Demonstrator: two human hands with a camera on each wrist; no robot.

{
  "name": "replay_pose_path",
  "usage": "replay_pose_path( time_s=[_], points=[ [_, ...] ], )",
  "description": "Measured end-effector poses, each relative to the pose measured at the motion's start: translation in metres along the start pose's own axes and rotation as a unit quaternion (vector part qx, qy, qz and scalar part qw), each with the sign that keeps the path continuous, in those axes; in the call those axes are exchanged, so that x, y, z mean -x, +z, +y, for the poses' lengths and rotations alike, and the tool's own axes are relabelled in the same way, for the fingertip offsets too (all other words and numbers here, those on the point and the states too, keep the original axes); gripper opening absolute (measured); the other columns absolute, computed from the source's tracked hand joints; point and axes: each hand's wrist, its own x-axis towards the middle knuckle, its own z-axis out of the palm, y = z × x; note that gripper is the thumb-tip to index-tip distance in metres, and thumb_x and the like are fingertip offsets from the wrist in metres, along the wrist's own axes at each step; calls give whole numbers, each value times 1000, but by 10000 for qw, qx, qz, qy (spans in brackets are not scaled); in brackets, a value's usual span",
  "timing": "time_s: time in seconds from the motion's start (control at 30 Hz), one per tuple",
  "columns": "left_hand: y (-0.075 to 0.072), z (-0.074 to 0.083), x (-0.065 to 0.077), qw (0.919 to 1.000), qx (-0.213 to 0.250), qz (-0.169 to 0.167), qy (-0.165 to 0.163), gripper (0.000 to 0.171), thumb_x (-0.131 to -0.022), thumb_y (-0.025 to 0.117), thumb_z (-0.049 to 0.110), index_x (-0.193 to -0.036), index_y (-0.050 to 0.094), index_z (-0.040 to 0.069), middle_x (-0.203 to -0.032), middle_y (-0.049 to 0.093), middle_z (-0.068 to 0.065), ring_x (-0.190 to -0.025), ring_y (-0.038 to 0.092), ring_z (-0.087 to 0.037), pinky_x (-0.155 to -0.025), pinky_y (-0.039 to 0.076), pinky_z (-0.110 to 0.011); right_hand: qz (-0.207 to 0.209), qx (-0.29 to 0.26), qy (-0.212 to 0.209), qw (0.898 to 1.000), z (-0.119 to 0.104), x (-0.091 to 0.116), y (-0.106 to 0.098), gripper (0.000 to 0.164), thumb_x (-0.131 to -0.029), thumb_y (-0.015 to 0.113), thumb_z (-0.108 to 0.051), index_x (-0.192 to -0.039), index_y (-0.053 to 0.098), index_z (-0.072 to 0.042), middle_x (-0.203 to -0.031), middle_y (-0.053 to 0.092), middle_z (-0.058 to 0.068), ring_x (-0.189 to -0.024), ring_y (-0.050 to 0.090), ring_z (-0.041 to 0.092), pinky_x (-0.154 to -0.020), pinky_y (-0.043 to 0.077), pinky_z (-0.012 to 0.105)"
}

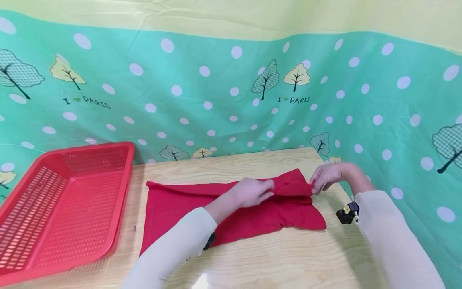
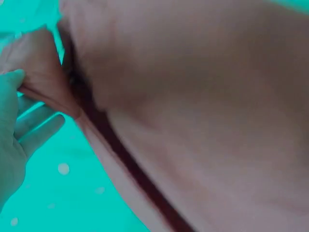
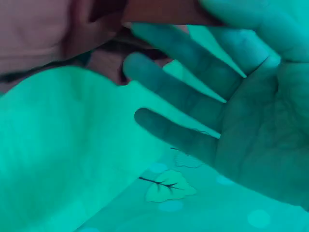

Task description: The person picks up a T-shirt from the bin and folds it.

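A red cloth point(image 1: 173, 212) is spread on the wooden table point(image 1: 270, 257), under and to the left of the left hand point(image 1: 254, 192) and reaching across to the right hand point(image 1: 327, 176). Its far edge is raised between the two hands and pinched by both: by the left hand, with the thumb above and part of the fingers hidden behind the fabric, and by the right hand at the right end, between thumb and forefinger, whose tips are cut off or covered in the right wrist view; the other fingers there are held out. The underside of the raised part is lost in dark shadow. Part of the cloth's near edge is covered by the left sleeve point(image 1: 180, 245). Most of the left wrist view is filled by blurred fabric. Well to the left of the left hand, a red basket point(image 1: 75, 220) is cut off by the picture's edge. Beyond both hands, a dotted curtain point(image 1: 216, 92) is hung.
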Motion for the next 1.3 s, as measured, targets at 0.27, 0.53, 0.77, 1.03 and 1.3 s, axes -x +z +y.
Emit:
replay_pose_path(
  time_s=[0.27, 0.53, 0.77, 1.03, 1.3],
  points=[
    [28, 19, 23, 9937, -894, -526, 418, 14, -90, 60, 37, -95, 56, 25, -81, 63, 12, -68, 58, -2, -52, 39, -14, -279, 814, 519, 9949, 2, -20, 28, 7, -74, 73, -14, -74, 66, -13, -73, 71, -4, -74, 67, 10, -72, 51, 35],
    [40, 26, 34, 9884, -1326, -372, 636, 13, -90, 59, 37, -101, 63, 30, -93, 61, 13, -86, 58, -3, -68, 42, -16, -422, 1168, 585, 9905, -3, -27, 34, 21, -78, 67, -9, -98, 74, -8, -81, 71, -4, -74, 63, 9, -78, 53, 41],
    [33, -2, 62, 9950, -985, -147, -29, 14, -90, 62, 32, -102, 65, 27, -99, 62, 9, -94, 55, -9, -76, 43, -25, 248, 1064, 478, 9929, -4, -37, 45, 20, -80, 71, -29, -71, 67, -12, -65, 63, -3, -65, 63, 12, -61, 47, 29],
    [5, -69, 155, 9792, -996, 448, -1712, 23, -82, 70, 19, -104, 65, 19, -104, 64, -1, -100, 58, -24, -84, 47, -45, 704, 759, 216, 9944, 4, -37, 60, 28, -80, 70, -25, -62, 52, -15, -56, 48, -4, -53, 43, 10, -48, 29, 19],
    [-9, -97, 209, 9360, -1737, -81, -3061, 17, -79, 68, 9, -96, 68, 13, -97, 64, -8, -92, 57, -29, -76, 43, -52, 1174, 1766, 266, 9769, -33, -22, 75, 34, -84, 67, -26, -60, 47, -14, -47, 40, -4, -40, 40, 9, -44, 31, 19]
  ],
)
